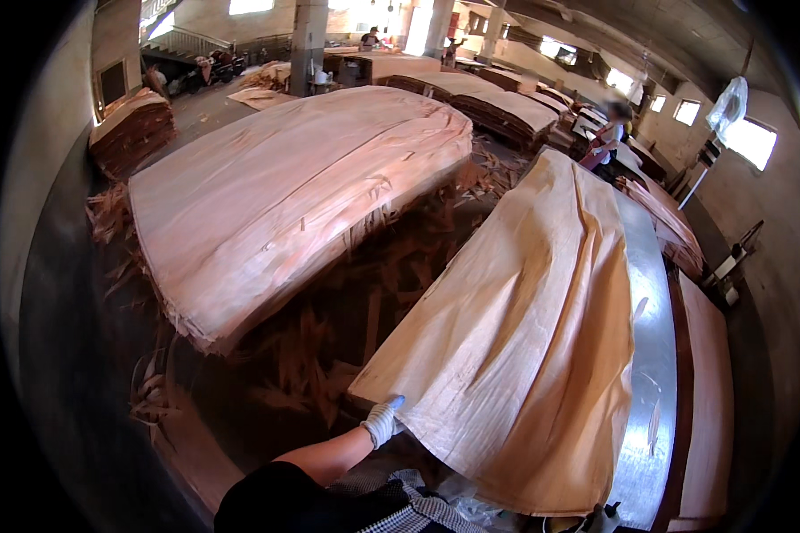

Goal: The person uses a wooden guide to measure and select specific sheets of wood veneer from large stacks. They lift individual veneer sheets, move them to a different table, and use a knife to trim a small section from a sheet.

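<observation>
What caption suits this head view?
Gloved left hand grips the near edge of a thin veneer sheet on a metal table.

- A thin veneer sheet [524, 329], pale tan with fine grain, is long and rippled (almost like draped cloth).
- It lies lengthwise on a shiny metal table [653, 355], its near left corner pinched in the gloved left hand [384, 419].

We see daylight from blown-out windows [754, 140] at the far right, glare on the metal desk [653, 355], deep shadow beneath the stacks, and fisheye bending with black corners.
</observation>
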Action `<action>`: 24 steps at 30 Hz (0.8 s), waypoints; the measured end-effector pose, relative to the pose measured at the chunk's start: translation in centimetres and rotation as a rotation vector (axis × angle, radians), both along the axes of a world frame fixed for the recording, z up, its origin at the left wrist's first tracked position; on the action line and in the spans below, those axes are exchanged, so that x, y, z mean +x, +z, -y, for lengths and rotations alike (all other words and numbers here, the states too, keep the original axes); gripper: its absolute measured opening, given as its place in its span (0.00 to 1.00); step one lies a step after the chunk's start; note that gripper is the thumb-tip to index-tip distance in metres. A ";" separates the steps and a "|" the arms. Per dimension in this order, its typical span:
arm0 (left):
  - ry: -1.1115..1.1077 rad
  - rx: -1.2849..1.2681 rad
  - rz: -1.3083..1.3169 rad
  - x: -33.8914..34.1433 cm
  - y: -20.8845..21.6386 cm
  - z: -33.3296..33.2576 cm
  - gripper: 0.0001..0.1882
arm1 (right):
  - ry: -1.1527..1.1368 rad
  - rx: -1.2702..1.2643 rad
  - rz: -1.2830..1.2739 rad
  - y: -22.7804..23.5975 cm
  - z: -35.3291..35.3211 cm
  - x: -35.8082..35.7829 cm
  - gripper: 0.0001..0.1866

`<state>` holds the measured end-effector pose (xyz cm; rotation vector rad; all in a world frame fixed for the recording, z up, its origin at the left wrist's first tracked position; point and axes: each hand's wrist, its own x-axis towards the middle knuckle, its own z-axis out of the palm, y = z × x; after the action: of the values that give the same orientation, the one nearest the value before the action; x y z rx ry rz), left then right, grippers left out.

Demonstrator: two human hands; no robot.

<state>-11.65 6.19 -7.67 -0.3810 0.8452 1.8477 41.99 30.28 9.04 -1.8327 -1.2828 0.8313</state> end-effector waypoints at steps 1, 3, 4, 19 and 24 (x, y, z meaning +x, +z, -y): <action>0.019 -0.011 -0.001 0.6 -0.2 -0.6 0.22 | -0.005 0.007 0.005 0.2 -0.3 0.5 0.06; 0.045 -0.041 0.000 2.2 2.9 -1.8 0.20 | -0.013 0.029 -0.046 1.4 -0.8 0.5 0.08; 0.072 -0.025 0.061 2.2 2.2 -2.5 0.21 | -0.004 0.042 -0.089 2.3 -1.1 0.0 0.09; 0.088 -0.281 0.041 5.8 4.3 -6.8 0.28 | 0.132 -0.072 -0.081 -1.4 -10.8 7.0 0.10; 0.065 -0.247 0.049 5.5 2.6 -4.3 0.21 | 0.237 0.016 -0.135 -5.0 -12.1 10.3 0.17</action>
<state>-6.17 10.53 -5.03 -0.6127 1.0413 1.7899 52.31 42.33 4.07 -1.6022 -1.4316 1.0503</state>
